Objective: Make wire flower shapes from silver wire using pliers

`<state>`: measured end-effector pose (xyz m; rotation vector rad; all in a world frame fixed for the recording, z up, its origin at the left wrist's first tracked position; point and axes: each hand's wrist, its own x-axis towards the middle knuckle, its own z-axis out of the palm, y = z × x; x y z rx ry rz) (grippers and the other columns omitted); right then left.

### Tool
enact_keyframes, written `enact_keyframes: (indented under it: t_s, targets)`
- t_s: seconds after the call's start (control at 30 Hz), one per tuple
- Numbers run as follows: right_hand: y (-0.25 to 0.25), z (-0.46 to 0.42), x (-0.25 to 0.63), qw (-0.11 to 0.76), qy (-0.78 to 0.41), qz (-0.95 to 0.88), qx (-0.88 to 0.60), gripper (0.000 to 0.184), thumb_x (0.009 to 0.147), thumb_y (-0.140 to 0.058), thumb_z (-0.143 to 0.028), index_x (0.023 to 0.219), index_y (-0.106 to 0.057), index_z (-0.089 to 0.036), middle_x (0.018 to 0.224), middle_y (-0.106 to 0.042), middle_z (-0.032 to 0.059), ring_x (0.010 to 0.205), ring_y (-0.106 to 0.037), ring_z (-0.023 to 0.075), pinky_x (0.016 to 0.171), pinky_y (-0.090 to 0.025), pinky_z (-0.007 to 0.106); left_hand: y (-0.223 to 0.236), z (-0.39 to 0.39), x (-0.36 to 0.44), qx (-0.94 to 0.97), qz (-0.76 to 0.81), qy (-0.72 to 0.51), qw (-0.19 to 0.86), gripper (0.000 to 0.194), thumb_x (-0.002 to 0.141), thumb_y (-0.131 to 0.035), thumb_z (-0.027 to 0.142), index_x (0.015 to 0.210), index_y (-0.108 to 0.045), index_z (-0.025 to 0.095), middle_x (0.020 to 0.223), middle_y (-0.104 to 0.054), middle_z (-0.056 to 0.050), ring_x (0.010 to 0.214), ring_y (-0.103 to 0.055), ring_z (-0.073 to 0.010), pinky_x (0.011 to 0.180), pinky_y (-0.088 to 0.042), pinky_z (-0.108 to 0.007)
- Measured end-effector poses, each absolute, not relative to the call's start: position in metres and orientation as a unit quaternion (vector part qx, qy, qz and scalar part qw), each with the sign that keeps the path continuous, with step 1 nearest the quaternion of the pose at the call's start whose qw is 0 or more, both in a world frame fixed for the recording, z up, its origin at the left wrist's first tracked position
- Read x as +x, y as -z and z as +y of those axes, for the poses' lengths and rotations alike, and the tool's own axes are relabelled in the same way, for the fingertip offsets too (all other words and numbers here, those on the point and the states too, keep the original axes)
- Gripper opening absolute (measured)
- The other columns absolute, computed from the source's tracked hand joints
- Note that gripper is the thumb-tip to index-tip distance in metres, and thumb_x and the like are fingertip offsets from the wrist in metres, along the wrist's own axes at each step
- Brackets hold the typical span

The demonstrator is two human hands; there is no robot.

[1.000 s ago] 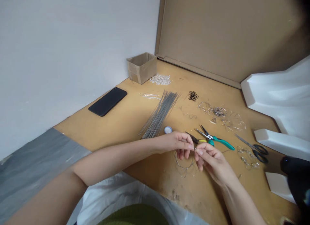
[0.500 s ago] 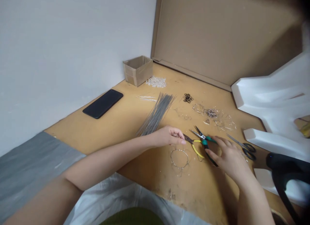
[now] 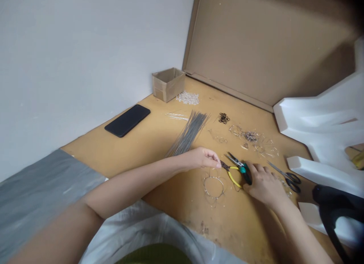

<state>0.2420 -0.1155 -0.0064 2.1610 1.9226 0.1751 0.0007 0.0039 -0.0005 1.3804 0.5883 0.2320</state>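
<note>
1. Wire ring (image 3: 215,198): near the table's (image 3: 241,228) front edge, below the left hand (image 3: 209,158), whose thumb and fingers pinch its wire.
2. Right hand (image 3: 263,182): curled over green-handled pliers (image 3: 242,169); cannot tell whether it grips.
3. Cardboard box (image 3: 174,87): table's far corner.

open tabletop (image 3: 156,140) between phone (image 3: 127,120) and wire bundle (image 3: 190,133), scissors (image 3: 286,174) and white moulded piece (image 3: 308,168) obstructing right of the right hand (image 3: 263,184)

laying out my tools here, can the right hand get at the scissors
Likely yes: the scissors lie beside the right hand, with only low wire pieces between, though its fingers are on the green-handled pliers.
</note>
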Motion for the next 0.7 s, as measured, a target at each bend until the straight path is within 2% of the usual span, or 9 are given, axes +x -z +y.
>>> enact_keyframes:
  t_s: [0.13, 0.37, 0.57, 0.7]
  targets:
    - [0.009, -0.108, 0.248, 0.102, -0.082, 0.667, 0.733, 0.047, 0.069, -0.055, -0.031, 0.113, -0.058, -0.017, 0.097, -0.063, 0.0144, 0.091, -0.056, 0.0316, 0.071, -0.042, 0.039, 0.002, 0.007, 0.000, 0.629, 0.272, -0.108, 0.721, 0.031, 0.065, -0.066, 0.042, 0.077, -0.061, 0.014, 0.060, -0.048, 0.006, 0.052, -0.032, -0.0044, 0.050, -0.020, -0.020]
    - [0.011, -0.097, 0.275, 0.050, -0.093, 0.693, 0.713, 0.040, 0.074, -0.053, -0.031, 0.112, -0.057, -0.019, 0.095, -0.061, 0.0115, 0.081, -0.059, 0.0253, 0.072, -0.043, 0.036, 0.001, 0.009, 0.000, 0.624, 0.288, -0.106, 0.718, 0.031, 0.064, -0.065, 0.043, 0.076, -0.060, 0.015, 0.059, -0.043, 0.007, 0.052, -0.029, -0.0047, 0.049, -0.019, -0.020]
    - [0.002, -0.100, 0.263, -0.033, -0.139, 0.732, 0.667, 0.036, 0.074, -0.055, -0.033, 0.106, -0.055, -0.016, 0.090, -0.063, 0.0106, 0.085, -0.059, 0.0265, 0.075, -0.043, 0.037, 0.001, 0.010, -0.001, 0.600, 0.287, -0.121, 0.737, 0.033, 0.062, -0.067, 0.044, 0.075, -0.059, 0.015, 0.056, -0.041, 0.007, 0.049, -0.028, -0.0039, 0.047, -0.018, -0.020]
    - [-0.013, -0.112, 0.256, -0.050, -0.216, 0.778, 0.588, 0.035, 0.078, -0.055, -0.034, 0.110, -0.056, -0.018, 0.100, -0.064, 0.0128, 0.092, -0.057, 0.0284, 0.076, -0.038, 0.039, 0.001, 0.014, -0.003, 0.566, 0.269, -0.136, 0.767, 0.036, 0.059, -0.070, 0.046, 0.071, -0.055, 0.015, 0.049, -0.033, 0.009, 0.042, -0.022, -0.0027, 0.044, -0.014, -0.021]
